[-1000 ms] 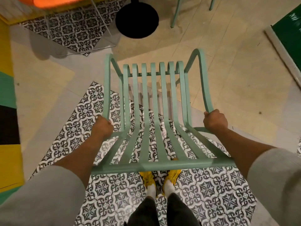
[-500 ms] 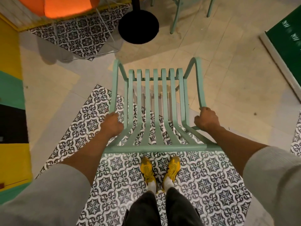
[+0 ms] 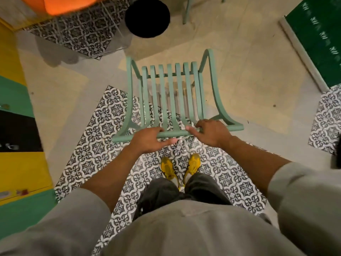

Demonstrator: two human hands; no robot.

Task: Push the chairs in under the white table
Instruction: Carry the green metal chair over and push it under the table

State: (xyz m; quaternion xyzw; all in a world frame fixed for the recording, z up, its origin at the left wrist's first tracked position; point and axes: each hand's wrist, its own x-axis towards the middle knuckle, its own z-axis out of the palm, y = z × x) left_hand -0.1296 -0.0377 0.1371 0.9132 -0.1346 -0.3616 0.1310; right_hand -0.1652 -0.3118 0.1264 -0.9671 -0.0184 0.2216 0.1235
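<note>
A mint-green metal chair (image 3: 171, 93) with a slatted seat and curved armrests stands in front of me, its back toward me. My left hand (image 3: 150, 140) wraps the back's top rail left of centre, fingers over it and thumb underneath. My right hand (image 3: 212, 133) holds the same rail right of centre. A round black pedestal base (image 3: 147, 17) sits on the floor beyond the chair. No white table top is in view.
An orange chair (image 3: 68, 4) stands at the far left, over patterned tiles. Another green chair's leg (image 3: 186, 12) shows at the top. A dark green panel (image 3: 317, 37) runs along the right, and a yellow-and-green strip (image 3: 16, 163) along the left. My yellow shoes (image 3: 180, 168) stand behind the chair.
Both hands left the armrests and now sit close together on the top rail of the back. The chair is farther from me, closer to the black base.
</note>
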